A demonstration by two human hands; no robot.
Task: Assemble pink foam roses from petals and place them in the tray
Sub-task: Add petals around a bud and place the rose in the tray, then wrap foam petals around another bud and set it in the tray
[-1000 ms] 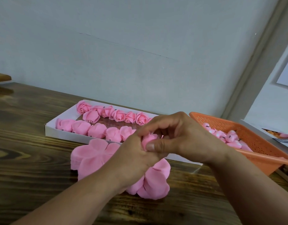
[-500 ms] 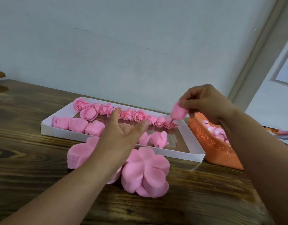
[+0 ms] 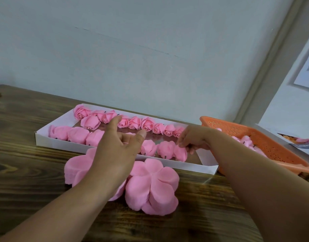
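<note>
The right hand (image 3: 194, 141) pinches a rose (image 3: 180, 152) at the right end of the near row in the tray (image 3: 207, 159) — fingertips on its top. The left hand (image 3: 120, 147) hovers open over the tray's middle. Petal stacks (image 3: 150, 186) lie on the tabletop (image 3: 28, 172) — near the tray.

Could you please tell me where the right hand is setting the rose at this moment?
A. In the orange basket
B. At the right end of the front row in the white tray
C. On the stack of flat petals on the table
B: the right hand pinches a rose at the right end of the front row inside the white tray.
</note>
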